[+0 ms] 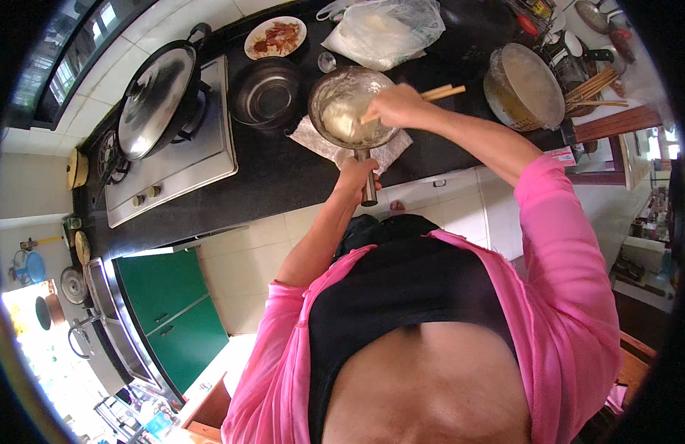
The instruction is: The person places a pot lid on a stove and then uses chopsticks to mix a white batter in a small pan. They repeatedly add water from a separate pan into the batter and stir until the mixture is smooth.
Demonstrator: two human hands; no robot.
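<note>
My left hand [356, 176] is wrapped around the metal handle [369, 191] of a round saucepan [318, 105]. In the pan lies a pale, wet batter or dough [342, 119], with white smears up the inner wall. My right hand [396, 106] grips a pair of wooden chopsticks [445, 92] over the pan's right side. Their lower ends reach down to the pale mixture, and their upper ends stick out to the right. Beneath the pan a folded cloth [395, 151] is spread on the black countertop [264, 177].
Left of the pan stands a dark empty bowl [266, 94], near a gas hob [209, 139] with a lidded wok [156, 102]. Behind are a plate of reddish food [275, 39], a metal spoon [327, 62] and a plastic bag of white powder [384, 33]. A large pot [523, 89] stands right.
</note>
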